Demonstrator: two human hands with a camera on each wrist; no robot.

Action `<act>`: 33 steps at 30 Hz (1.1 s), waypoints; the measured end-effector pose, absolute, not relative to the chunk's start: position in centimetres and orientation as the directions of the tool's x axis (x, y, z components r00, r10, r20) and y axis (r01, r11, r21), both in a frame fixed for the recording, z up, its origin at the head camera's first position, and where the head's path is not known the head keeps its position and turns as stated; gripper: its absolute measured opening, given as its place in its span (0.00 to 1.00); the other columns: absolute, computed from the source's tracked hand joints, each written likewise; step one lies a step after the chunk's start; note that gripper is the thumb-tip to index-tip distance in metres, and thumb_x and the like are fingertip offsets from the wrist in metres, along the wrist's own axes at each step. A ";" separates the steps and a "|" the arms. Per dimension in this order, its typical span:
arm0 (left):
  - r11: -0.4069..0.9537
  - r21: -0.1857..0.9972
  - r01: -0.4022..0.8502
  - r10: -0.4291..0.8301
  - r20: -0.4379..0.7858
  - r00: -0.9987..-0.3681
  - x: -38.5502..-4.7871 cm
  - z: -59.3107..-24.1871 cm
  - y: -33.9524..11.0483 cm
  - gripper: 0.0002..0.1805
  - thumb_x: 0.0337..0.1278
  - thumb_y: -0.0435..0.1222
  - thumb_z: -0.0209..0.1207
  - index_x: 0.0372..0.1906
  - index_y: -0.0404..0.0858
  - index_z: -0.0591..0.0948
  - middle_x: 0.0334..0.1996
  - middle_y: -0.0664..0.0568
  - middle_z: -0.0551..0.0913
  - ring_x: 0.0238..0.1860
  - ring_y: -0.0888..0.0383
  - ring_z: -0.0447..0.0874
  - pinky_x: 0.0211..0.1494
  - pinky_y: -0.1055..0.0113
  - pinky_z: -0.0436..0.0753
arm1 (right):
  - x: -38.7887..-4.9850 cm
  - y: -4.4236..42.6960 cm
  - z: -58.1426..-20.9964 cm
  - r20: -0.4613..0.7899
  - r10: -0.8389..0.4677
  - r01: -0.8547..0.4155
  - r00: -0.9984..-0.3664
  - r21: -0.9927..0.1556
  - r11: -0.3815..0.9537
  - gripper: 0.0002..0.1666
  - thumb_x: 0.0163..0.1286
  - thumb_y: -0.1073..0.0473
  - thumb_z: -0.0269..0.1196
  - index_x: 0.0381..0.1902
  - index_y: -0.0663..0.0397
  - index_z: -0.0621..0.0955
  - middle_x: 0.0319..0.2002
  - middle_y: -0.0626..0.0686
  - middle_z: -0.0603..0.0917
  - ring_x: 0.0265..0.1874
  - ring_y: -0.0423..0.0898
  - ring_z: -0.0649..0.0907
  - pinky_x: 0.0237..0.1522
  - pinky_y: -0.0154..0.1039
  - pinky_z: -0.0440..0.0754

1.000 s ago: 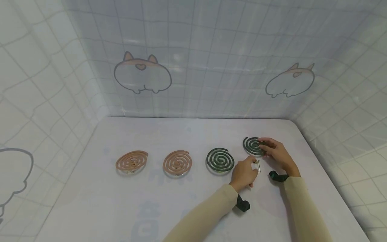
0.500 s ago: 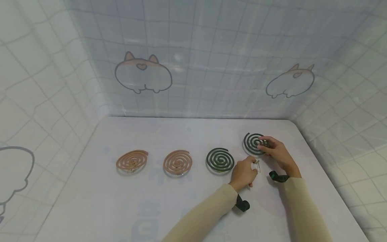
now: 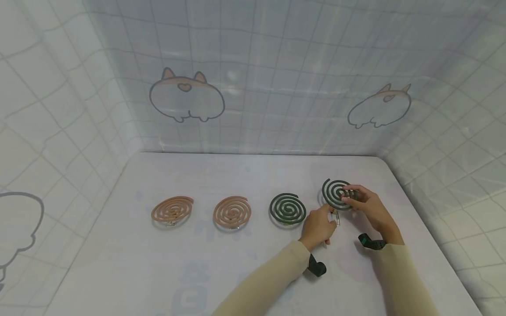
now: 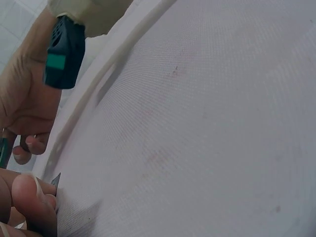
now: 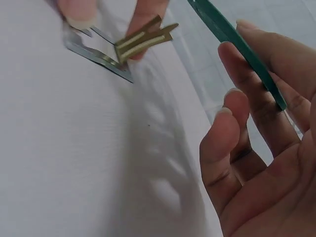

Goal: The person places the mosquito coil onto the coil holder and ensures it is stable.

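Between its thumb and fingers, my right hand (image 3: 374, 211) pinches a dark green mosquito coil (image 3: 335, 195), seen edge-on in the right wrist view. The coil is raised off the table, above and behind the stand. My left hand (image 3: 318, 226) grips a small metal coil stand (image 5: 145, 42), low against the white surface; its forked prongs stick up from a flat frame. From the head view I cannot tell whether coil and stand touch. Left of my left hand, another green mosquito coil (image 3: 288, 210) sits on a stand.
Two brown mosquito coils, one in the middle (image 3: 232, 213) and one farther left (image 3: 173, 210), rest on metal stands in a row with the green one. The white table (image 3: 138, 263) is enclosed by grid-patterned cloth walls (image 3: 276, 87) at the back and sides.
My right hand has moved nearer to me and slightly right, bringing the green coil closer to the stand. The left hand has stayed in place, holding the stand.
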State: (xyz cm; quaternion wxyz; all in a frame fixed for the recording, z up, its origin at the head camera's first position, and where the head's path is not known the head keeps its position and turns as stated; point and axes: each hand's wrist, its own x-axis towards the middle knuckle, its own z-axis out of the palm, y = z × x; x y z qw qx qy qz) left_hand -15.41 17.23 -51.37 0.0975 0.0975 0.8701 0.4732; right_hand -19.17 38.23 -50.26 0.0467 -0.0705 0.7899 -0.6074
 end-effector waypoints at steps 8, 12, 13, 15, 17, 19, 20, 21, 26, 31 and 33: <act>0.551 0.832 0.062 0.254 -0.097 -0.962 -15.6 -51.1 17.2 0.12 0.66 0.35 0.64 0.52 0.40 0.80 0.04 0.58 0.73 0.02 0.63 0.72 0.11 0.72 0.67 | -18.3 38.5 -50.8 -0.022 -0.185 -0.027 -0.983 -0.965 0.261 0.26 0.74 0.60 0.67 0.66 0.57 0.75 0.46 0.49 0.81 0.32 0.44 0.79 0.30 0.40 0.82; 0.520 0.853 0.048 0.249 -0.097 -0.963 -15.6 -51.2 17.2 0.09 0.63 0.32 0.66 0.45 0.40 0.79 0.04 0.57 0.72 0.02 0.62 0.72 0.07 0.72 0.64 | -18.1 38.7 -51.1 -0.053 -0.192 0.003 -0.980 -0.968 0.250 0.25 0.73 0.61 0.67 0.66 0.56 0.76 0.45 0.47 0.80 0.30 0.43 0.78 0.29 0.38 0.81; 0.510 0.859 0.042 0.248 -0.100 -0.964 -15.6 -51.3 17.2 0.09 0.62 0.32 0.66 0.45 0.40 0.79 0.04 0.57 0.72 0.02 0.62 0.71 0.06 0.72 0.64 | -18.1 38.8 -51.1 -0.062 -0.198 0.012 -0.978 -0.969 0.246 0.26 0.73 0.62 0.67 0.66 0.56 0.76 0.45 0.47 0.80 0.32 0.43 0.78 0.30 0.38 0.81; 0.491 0.870 0.028 0.240 -0.105 -0.965 -15.7 -51.5 17.3 0.10 0.61 0.32 0.66 0.45 0.41 0.79 0.03 0.57 0.73 0.02 0.61 0.71 0.05 0.71 0.64 | -18.1 39.0 -51.3 -0.079 -0.218 0.024 -0.973 -0.969 0.247 0.25 0.73 0.62 0.67 0.65 0.56 0.76 0.45 0.46 0.80 0.32 0.42 0.78 0.29 0.38 0.80; 0.472 0.882 0.013 0.232 -0.110 -0.966 -15.7 -51.6 17.3 0.12 0.61 0.32 0.67 0.47 0.42 0.79 0.03 0.56 0.73 0.01 0.61 0.70 0.05 0.69 0.66 | -18.2 39.2 -51.3 -0.100 -0.239 0.035 -0.966 -0.964 0.262 0.25 0.73 0.62 0.67 0.65 0.56 0.76 0.46 0.47 0.80 0.32 0.42 0.77 0.29 0.37 0.79; 0.453 0.891 -0.001 0.225 -0.115 -0.968 -15.7 -51.7 17.3 0.14 0.61 0.32 0.68 0.49 0.44 0.79 0.03 0.56 0.73 0.01 0.60 0.70 0.05 0.68 0.67 | -18.2 39.4 -51.3 -0.112 -0.271 0.034 -0.956 -0.960 0.278 0.25 0.73 0.61 0.67 0.65 0.56 0.77 0.46 0.47 0.80 0.32 0.42 0.76 0.29 0.37 0.79; 0.443 0.897 -0.005 0.221 -0.114 -0.968 -15.8 -51.7 17.3 0.15 0.60 0.32 0.68 0.49 0.44 0.79 0.04 0.56 0.74 0.01 0.60 0.70 0.05 0.68 0.68 | -18.3 39.6 -51.3 -0.116 -0.286 0.031 -0.951 -0.957 0.287 0.24 0.73 0.61 0.67 0.65 0.57 0.77 0.46 0.48 0.80 0.32 0.42 0.76 0.29 0.37 0.79; 0.433 0.901 -0.006 0.221 -0.113 -0.969 -15.8 -51.8 17.3 0.15 0.60 0.32 0.68 0.50 0.45 0.79 0.04 0.55 0.74 0.01 0.60 0.70 0.05 0.68 0.68 | -18.4 39.6 -51.3 -0.120 -0.303 0.027 -0.946 -0.955 0.294 0.24 0.73 0.61 0.67 0.65 0.58 0.77 0.47 0.48 0.80 0.32 0.42 0.76 0.29 0.37 0.79; 0.397 0.918 -0.011 0.218 -0.106 -0.970 -15.8 -51.6 17.2 0.14 0.59 0.31 0.68 0.47 0.46 0.80 0.05 0.55 0.75 0.02 0.61 0.70 0.05 0.68 0.69 | -18.6 39.6 -51.2 -0.152 -0.327 0.039 -0.933 -0.944 0.328 0.23 0.74 0.60 0.67 0.64 0.58 0.77 0.53 0.51 0.80 0.39 0.43 0.78 0.32 0.39 0.82; 0.389 0.920 -0.032 0.202 -0.119 -0.972 -15.7 -51.3 17.2 0.11 0.58 0.31 0.68 0.44 0.45 0.82 0.04 0.56 0.74 0.02 0.61 0.70 0.06 0.68 0.69 | -18.7 39.2 -50.8 -0.167 -0.323 0.034 -0.932 -0.924 0.381 0.23 0.74 0.57 0.67 0.63 0.56 0.79 0.59 0.56 0.78 0.43 0.47 0.79 0.35 0.44 0.85; 0.393 0.919 -0.038 0.198 -0.124 -0.972 -15.7 -51.1 17.2 0.10 0.57 0.31 0.68 0.43 0.44 0.83 0.04 0.56 0.74 0.02 0.61 0.70 0.06 0.68 0.69 | -18.7 39.1 -50.7 -0.159 -0.328 0.017 -0.931 -0.917 0.398 0.23 0.74 0.56 0.67 0.63 0.56 0.79 0.60 0.57 0.78 0.44 0.47 0.79 0.35 0.45 0.85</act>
